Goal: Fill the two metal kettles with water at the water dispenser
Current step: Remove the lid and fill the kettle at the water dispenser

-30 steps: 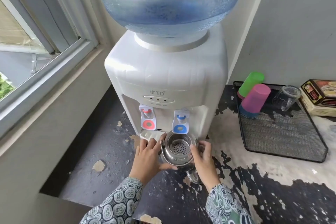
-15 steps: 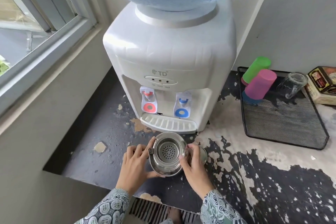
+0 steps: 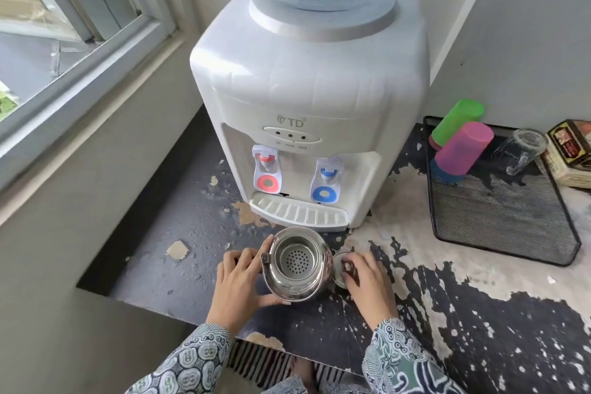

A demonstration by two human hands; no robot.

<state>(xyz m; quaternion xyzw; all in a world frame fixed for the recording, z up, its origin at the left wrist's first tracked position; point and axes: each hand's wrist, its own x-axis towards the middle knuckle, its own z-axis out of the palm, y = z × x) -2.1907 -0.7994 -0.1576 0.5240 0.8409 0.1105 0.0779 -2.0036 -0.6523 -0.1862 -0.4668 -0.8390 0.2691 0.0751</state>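
Observation:
One shiny metal kettle (image 3: 295, 285) stands on the worn counter just in front of the white water dispenser (image 3: 307, 83). It has no lid on, and a perforated strainer shows inside. My left hand (image 3: 238, 281) grips its left side, thumb curled under the near wall. Its round lid (image 3: 338, 261) lies on the counter, touching the kettle's right side. My right hand (image 3: 367, 278) rests over the lid with bent fingers on its knob. The red tap (image 3: 265, 169), blue tap (image 3: 327, 182) and drip tray (image 3: 297, 213) stand free behind the kettle. No second kettle is in view.
At the right, a black mesh tray (image 3: 499, 221) holds a green cup (image 3: 460, 117), a pink cup (image 3: 462, 147) and a glass (image 3: 519, 150), with a box (image 3: 572, 153) beyond it. A window and a wall close off the left. The counter's front edge (image 3: 179, 318) runs just below my wrists.
The kettle came back from under the blue tap, off the drip tray, onto the counter nearer me. My right hand left the kettle's side for the lid.

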